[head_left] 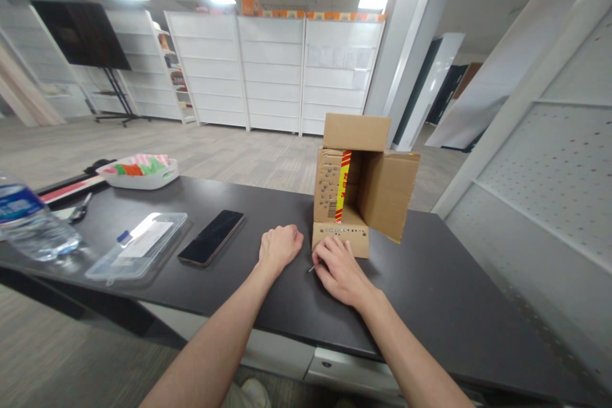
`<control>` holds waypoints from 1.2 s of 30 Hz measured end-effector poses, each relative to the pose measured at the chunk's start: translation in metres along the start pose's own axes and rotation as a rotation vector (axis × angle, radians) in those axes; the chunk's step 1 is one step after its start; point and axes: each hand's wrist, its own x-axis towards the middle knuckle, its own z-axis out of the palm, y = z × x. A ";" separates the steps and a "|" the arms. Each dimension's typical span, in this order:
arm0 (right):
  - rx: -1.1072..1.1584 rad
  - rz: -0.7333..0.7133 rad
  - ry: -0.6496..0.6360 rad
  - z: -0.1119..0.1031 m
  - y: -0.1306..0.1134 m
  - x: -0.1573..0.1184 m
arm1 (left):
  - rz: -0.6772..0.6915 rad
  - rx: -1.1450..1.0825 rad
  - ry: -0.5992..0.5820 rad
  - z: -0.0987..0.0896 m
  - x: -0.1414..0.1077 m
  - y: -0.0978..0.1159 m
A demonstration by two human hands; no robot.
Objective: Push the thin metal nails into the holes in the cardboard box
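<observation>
A small cardboard box (329,186) stands upright on the dark table with its flaps spread open. Grey round dots mark its left side, and a row of small dots runs along its lower front flap (342,231). My right hand (340,271) rests at that flap with curled fingers, and a thin metal rod (311,268) pokes out from under them; its other end is hidden. To the left of the box, my left hand (281,245) lies on the table as a closed fist, apart from the cardboard. What it holds, if anything, is hidden.
A black phone (211,238) lies left of my left hand. Further left are a clear plastic case (138,248), a water bottle (36,220) and a white basket (138,180) with colourful packets. A white perforated panel (554,204) borders the table (444,293) on the right.
</observation>
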 end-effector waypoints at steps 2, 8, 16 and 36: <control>-0.006 0.012 0.043 0.000 0.002 0.000 | -0.004 -0.003 -0.006 0.001 0.001 0.000; 0.048 0.067 0.172 -0.002 0.009 0.001 | 0.002 -0.004 0.005 0.003 0.002 -0.001; 0.207 0.159 0.405 0.007 0.032 0.002 | -0.004 -0.006 -0.001 0.002 0.001 -0.001; 0.476 0.395 0.771 0.012 0.055 0.005 | -0.015 0.010 -0.017 -0.001 0.000 0.000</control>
